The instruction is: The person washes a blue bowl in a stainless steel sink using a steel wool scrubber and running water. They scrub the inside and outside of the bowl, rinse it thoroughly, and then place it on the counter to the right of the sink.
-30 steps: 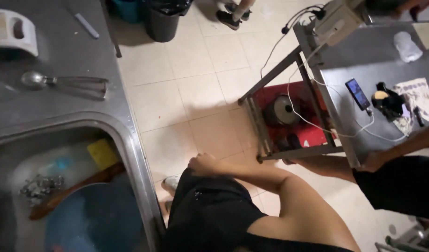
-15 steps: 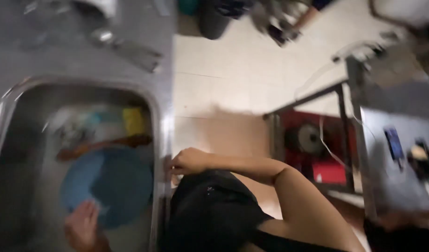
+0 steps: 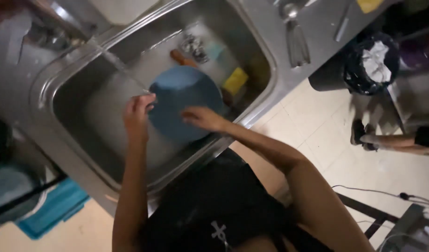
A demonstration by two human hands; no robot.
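two hands are over the sink (image 3: 60, 88) from where i watch. nearest me is the black shirt (image 3: 214, 205), with both bare forearms reaching forward from it. my left hand (image 3: 139, 112) curls its fingers round the left edge of a blue plate (image 3: 184, 100), gripping the rim right where a thin stream of water (image 3: 119, 65) comes down. my right hand (image 3: 203, 117) lies flat on the plate's lower right part, fingers loosely together and pressed to the surface; it is a bit blurred, so i can't tell whether anything is under the palm. the plate sits tilted inside the steel basin, about in the middle.

beyond the plate, touching its far right side, is a yellow sponge (image 3: 236, 80). at the plate's far edge a brown wooden handle (image 3: 182, 58) pokes out, and just past it lies a wad of steel wool (image 3: 194, 45).

further off, on the tabletop (image 3: 317, 28) right of the sink, lies a whisk (image 3: 296, 39). on the floor past it stands a black bin (image 3: 371, 65) with white rubbish inside, and another person's foot (image 3: 364, 135) is near the right edge.
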